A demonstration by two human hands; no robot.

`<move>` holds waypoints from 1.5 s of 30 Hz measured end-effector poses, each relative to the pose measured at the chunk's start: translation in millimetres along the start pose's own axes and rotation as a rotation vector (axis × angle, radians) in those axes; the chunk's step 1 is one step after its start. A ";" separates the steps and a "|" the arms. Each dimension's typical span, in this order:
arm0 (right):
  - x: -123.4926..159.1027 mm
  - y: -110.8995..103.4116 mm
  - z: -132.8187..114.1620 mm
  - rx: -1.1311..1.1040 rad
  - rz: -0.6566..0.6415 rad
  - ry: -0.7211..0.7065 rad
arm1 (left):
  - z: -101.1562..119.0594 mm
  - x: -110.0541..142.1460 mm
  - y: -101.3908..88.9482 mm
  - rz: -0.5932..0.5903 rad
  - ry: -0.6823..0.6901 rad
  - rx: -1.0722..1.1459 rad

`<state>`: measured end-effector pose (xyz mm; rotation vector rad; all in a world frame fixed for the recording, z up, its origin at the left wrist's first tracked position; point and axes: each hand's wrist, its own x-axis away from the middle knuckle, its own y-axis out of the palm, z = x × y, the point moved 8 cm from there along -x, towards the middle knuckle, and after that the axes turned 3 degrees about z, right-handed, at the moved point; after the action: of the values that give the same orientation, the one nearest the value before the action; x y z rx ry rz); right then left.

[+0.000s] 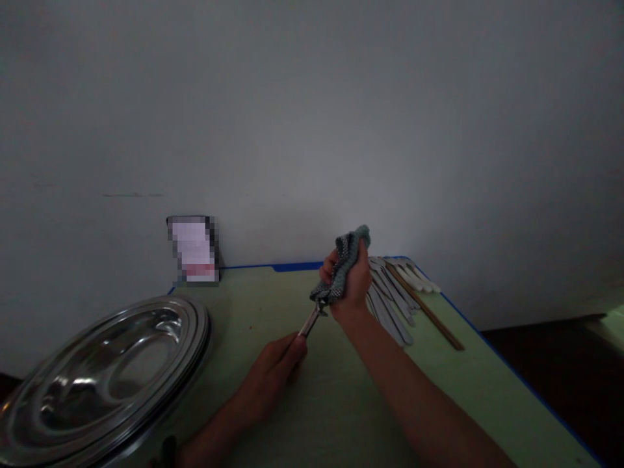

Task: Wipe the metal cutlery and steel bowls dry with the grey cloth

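My left hand (283, 361) is closed around the handle of a slim, shiny metal utensil (309, 322), which points up and to the right. Its far end runs into a grey-green knitted cloth (348, 260) with dark patterned parts, so its kind cannot be made out. Bunched in my right hand (358, 283), the cloth touches the utensil's upper part, above the table. Just right of this hand lie several metal pieces of cutlery (387, 309), a pair of brown chopsticks (431, 315) and several white spoons (414, 276).
A stack of wide, shiny metal trays (188, 344) takes up the left of the pale green table (253, 299). Behind it a phone (195, 250), blurred out, leans on the grey wall (312, 130). A blue rim (480, 331) edges the table.
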<state>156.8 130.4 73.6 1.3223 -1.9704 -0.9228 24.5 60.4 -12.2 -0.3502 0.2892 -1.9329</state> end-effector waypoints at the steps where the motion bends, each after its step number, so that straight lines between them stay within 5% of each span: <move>1: 1.0 -0.5 3.5 0.001 0.012 -0.003 | -0.1 0.3 -0.7 0.005 -0.003 0.005; 18: -1.4 -18.4 35.8 0.165 0.075 -0.114 | -4.8 -4.3 -6.4 0.060 -0.030 0.085; 22: -3.7 -15.8 40.0 0.112 0.040 -0.049 | -1.7 -3.7 -6.2 0.065 -0.041 0.109; 31: -18.0 9.0 -0.4 -0.178 -0.338 0.089 | -0.2 -1.9 -5.0 0.046 0.017 0.034; 39: -27.3 5.3 -28.5 -0.307 -0.386 0.010 | 1.1 0.8 -3.9 0.016 0.024 -0.033; 45: -27.8 2.9 -19.2 -0.048 -0.373 0.032 | 1.1 -1.6 -9.6 0.079 0.031 0.113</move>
<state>179.5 153.0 84.7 1.6992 -1.6947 -1.1035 17.3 65.5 -7.9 -0.2313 0.2100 -1.8692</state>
